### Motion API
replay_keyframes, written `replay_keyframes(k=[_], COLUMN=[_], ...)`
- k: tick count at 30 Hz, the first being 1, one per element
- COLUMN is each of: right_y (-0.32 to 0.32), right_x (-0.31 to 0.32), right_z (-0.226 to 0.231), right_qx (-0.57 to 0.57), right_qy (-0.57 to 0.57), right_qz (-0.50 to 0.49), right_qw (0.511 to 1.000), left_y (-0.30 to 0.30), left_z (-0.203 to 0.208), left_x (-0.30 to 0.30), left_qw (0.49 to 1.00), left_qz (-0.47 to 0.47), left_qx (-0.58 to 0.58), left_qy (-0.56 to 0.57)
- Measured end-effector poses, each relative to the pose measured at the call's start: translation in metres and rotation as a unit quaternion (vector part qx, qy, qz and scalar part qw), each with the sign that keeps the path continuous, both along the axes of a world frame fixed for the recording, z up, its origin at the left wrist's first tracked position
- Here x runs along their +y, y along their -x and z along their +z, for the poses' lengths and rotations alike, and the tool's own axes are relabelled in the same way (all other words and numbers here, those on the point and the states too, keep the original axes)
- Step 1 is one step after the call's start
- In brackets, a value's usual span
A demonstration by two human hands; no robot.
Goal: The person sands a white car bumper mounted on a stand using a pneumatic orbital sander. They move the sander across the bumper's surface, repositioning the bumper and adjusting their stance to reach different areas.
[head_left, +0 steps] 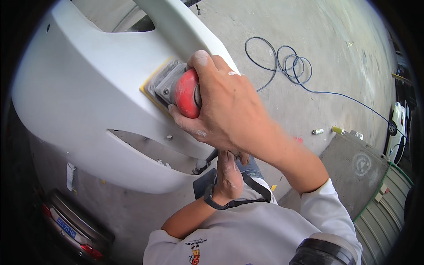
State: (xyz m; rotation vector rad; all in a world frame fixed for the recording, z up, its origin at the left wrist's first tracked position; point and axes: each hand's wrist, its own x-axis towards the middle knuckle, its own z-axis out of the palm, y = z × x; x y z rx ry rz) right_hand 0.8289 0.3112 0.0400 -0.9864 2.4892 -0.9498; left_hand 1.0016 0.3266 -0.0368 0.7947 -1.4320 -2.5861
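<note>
The right hand [229, 104] was clamped on the rounded red top of a sander [186, 95], thumb and fingers spread around its sides. The sander's yellow-edged pad lay against the face of a white car bumper [97, 84], just above the long slot-shaped opening. The left hand [229, 176], a black wristband [210, 198] at its wrist, was below the right forearm, near the bumper's edge; its fingertips were partly hidden, so whether it gripped anything could not be told. Beyond, a thin dark-blue hose [327, 92] ran in loose loops across the concrete floor [304, 26]. A brown car [77, 223] stood at lower left, a white car [396, 128] far right.
</note>
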Motion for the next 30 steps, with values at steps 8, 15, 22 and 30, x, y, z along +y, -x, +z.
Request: replay_keyframes(k=[8,15,22,30], right_y=[0.062,0.048,0.085,0.073], right_x=[-0.064,-0.057,-0.102,-0.083], right_z=[0.043,0.046,0.063,0.067], right_qx=[0.058,0.044,0.047,-0.064], right_qy=[0.020,-0.058,0.025,0.098], right_qz=[0.042,0.024,0.032,0.102], right_qw=[0.997,0.997,0.998,0.988], left_y=[0.064,0.058,0.078,0.062], left_z=[0.039,0.047,0.058,0.060], left_x=[-0.049,-0.041,-0.081,-0.069], left_qw=[0.986,0.997,0.984,0.994], left_qz=[0.067,0.039,0.064,0.077], left_qx=[0.074,0.038,0.142,0.068], left_qy=[-0.132,-0.061,-0.091,-0.045])
